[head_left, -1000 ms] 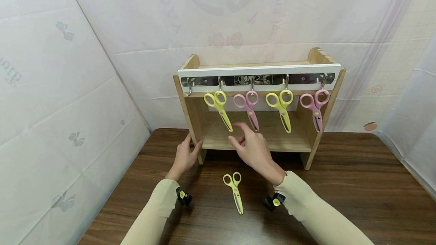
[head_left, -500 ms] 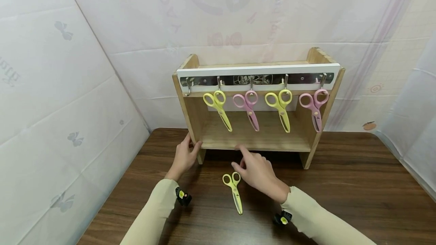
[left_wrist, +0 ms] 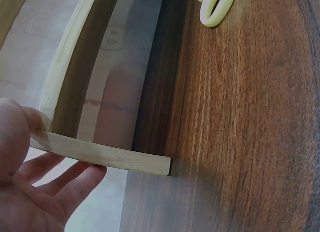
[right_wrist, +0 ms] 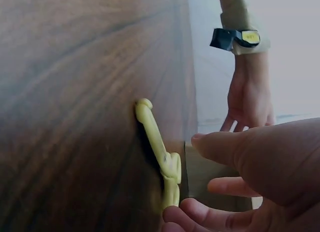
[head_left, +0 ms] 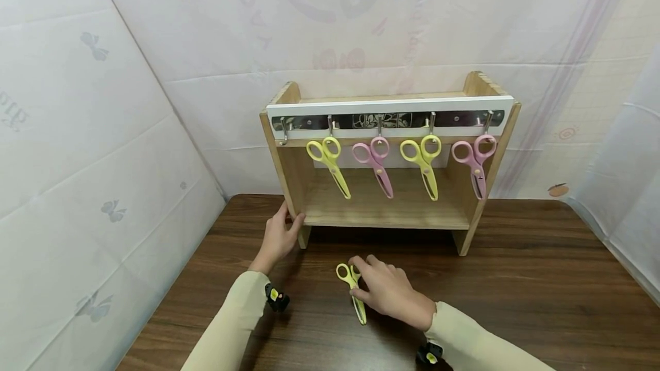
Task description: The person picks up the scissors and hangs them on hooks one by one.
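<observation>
My left hand (head_left: pixel 277 239) grips the lower left side panel of a wooden rack (head_left: pixel 387 219). In the left wrist view the thumb lies on one side of the panel (left_wrist: pixel 100 153) and the fingers on the other. A pair of yellow scissors (head_left: pixel 360 311) lies on the table before the rack, its blades toward me. Over these scissors hovers my right hand (head_left: pixel 389 291), covering part of one handle ring. From the right wrist, my thumb and fingers stand apart, with the fingertips close to the scissors (right_wrist: pixel 156 137).
Yellow scissors (head_left: pixel 336 172), pink scissors (head_left: pixel 380 172), more yellow scissors (head_left: pixel 427 168) and more pink scissors (head_left: pixel 477 168) hang on the rack's metal hooks. The leftmost hook (head_left: pixel 283 131) bears nothing. White patterned sheeting (head_left: pixel 216 27) surrounds the dark wooden table (head_left: pixel 541 279).
My right hand has come down from beside the hanging scissors to the yellow scissors on the table. My left hand keeps its place on the rack.
</observation>
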Motion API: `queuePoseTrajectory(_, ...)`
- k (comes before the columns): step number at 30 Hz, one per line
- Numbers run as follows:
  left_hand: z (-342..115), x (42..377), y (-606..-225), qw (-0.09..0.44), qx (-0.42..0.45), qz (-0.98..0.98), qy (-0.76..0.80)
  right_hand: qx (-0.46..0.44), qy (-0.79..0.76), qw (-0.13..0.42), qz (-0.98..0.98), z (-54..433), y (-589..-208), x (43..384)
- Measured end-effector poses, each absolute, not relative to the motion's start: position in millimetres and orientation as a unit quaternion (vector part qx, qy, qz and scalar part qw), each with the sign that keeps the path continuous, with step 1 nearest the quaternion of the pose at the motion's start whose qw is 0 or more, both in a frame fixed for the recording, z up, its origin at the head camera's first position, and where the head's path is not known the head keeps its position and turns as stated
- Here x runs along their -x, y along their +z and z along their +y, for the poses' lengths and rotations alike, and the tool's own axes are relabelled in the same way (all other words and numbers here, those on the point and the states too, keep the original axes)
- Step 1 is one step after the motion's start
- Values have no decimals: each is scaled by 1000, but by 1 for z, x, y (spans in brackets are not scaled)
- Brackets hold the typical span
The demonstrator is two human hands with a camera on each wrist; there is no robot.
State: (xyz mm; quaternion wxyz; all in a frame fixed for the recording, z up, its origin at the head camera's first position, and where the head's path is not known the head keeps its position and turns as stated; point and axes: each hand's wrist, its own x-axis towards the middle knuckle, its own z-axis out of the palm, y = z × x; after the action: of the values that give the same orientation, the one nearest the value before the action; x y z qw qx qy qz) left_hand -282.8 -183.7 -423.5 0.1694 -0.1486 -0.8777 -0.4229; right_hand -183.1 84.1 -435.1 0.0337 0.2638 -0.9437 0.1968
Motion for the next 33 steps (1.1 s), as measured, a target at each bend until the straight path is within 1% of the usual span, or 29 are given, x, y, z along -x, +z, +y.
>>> queuePoseTrajectory(10, -184, 282, -423, 163, 144, -879, -425, -278, 149, 50, -948, 79, -446, 174)
queuePoseTrajectory(21, -184, 283, -424, 160, 141, -880, -423, -278, 164, 62, -945, 77, -451, 170)
queuePoseTrajectory(33, -184, 284, -424, 158, 141, -879, -427, -278, 164, 52, -945, 78, -453, 170)
